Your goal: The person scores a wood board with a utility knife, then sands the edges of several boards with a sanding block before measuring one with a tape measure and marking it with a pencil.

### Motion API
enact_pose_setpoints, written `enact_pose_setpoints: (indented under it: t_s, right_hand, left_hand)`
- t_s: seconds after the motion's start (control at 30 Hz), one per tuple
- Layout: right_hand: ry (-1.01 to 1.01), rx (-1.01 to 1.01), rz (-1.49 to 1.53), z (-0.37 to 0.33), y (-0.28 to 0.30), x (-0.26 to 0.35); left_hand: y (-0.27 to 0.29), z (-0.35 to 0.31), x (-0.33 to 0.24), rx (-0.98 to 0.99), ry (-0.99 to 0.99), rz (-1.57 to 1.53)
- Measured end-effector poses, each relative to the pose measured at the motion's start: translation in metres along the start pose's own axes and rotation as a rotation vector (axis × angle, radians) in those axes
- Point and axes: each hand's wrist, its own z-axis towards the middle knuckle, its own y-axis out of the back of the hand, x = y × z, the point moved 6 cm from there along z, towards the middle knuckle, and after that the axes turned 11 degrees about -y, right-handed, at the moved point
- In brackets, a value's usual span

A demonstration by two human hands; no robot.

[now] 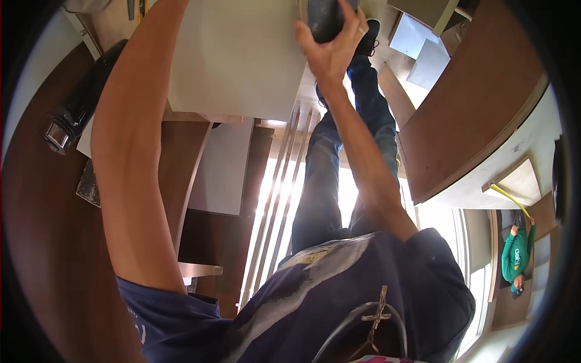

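My right hand (334, 51) reaches to the top of the view, its thumb and fingers curled round a dark flat block (325, 21) with a pale edge. A ring shows on one finger. Under and to the left of that hand spreads a wide pale board (236, 60), whose right edge ends close by the block. My left forearm (133, 139) stretches up past the board's left side. The left hand lies beyond the upper edge of the picture, so its hold cannot be seen.
A black cylinder with a metal end (78, 103) lies left of my arm. Long thin strips (279, 199) and a grey panel (221, 166) stand below the board. Right of my legs is a large brown panel (478, 103). Far right, a person in green (516, 254) holds a yellow strip (510, 199).
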Motion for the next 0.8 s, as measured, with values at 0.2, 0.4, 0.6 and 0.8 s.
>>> enact_pose_setpoints:
  t_s: [0.2,0.4,0.6,0.8]
  right_hand:
    - [-0.265,0.227,-0.067,-0.24,0.039,-0.048]
    - [0.133,0.015,-0.036,-0.031,0.007,0.013]
    - [-0.085,0.053,-0.124,-0.136,0.024,-0.03]
    - [-0.048,0.044,0.015,-0.07,0.005,-0.006]
  left_hand:
    - [0.001,0.004,-0.003,0.016,0.021,0.004]
    - [0.002,0.0,0.001,0.064,0.033,0.014]
    - [-0.001,0.011,-0.016,0.084,0.032,-0.058]
    - [0.02,0.002,0.0,0.174,0.126,-0.107]
